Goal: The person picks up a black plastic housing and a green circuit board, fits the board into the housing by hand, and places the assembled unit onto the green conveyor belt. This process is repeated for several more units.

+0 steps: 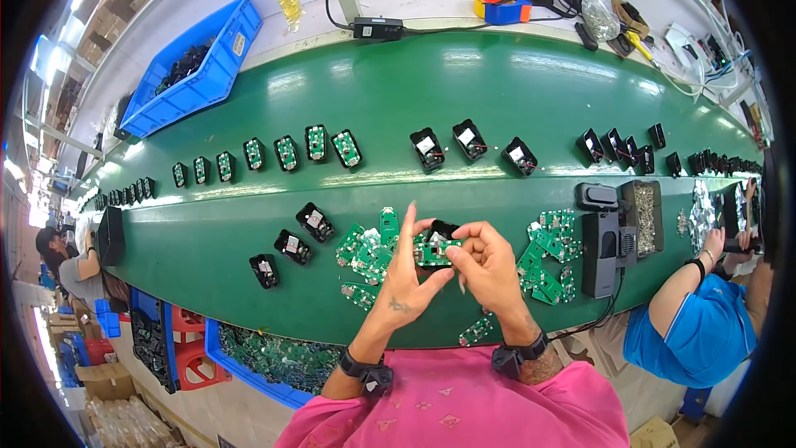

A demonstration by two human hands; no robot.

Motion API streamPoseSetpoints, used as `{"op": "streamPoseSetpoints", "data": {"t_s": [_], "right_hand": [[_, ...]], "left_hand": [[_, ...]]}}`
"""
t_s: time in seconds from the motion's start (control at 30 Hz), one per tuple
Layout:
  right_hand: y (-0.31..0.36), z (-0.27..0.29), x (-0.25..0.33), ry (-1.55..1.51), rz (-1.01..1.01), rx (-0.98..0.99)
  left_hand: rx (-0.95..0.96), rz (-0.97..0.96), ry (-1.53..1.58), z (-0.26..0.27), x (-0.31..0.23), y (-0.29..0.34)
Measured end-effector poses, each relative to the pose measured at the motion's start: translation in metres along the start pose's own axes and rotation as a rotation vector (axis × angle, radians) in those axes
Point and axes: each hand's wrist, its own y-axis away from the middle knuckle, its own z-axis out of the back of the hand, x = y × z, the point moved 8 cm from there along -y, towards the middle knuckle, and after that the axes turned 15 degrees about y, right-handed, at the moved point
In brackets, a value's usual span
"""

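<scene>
Near the front edge of the green bench, both of my hands meet around a black plastic housing (445, 230) and a green circuit board (431, 254). My left hand (401, 282) supports the housing from the left, its index finger stretched up and its thumb below the board. My right hand (489, 264) pinches the board's right end between thumb and fingers. The board lies over the housing's near side; whether it is seated inside cannot be made out. Loose green boards (370, 259) are piled left of my left hand, and another pile (548, 250) lies right of my right hand.
Three black housings (292, 245) lie to the left. Housings with boards (286, 153) and open housings (472, 140) line the bench's middle. A dark grey device (600, 255) stands beside a tray of small metal parts (646, 220). Co-workers sit at both ends; one wears blue (696, 328).
</scene>
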Motion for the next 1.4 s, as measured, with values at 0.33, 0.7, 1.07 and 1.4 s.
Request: {"op": "streamPoseSetpoints", "data": {"t_s": [0.33,0.7,1.07,1.4], "right_hand": [[0.016,0.002,0.048,0.75,0.517,-0.311],[0.025,0.002,0.032,0.541,0.475,-0.323],[0.031,0.002,0.076,0.806,0.735,-0.177],[0.031,0.005,0.083,0.835,0.785,-0.063]], "left_hand": [[0.001,0.171,0.155,0.005,0.018,-0.002],[-0.095,-0.062,0.043,-0.006,0.003,0.003],[-0.075,-0.327,-0.45,-0.018,-0.045,0.013],[0.007,-0.374,-0.536,-0.03,-0.051,0.013]]}}
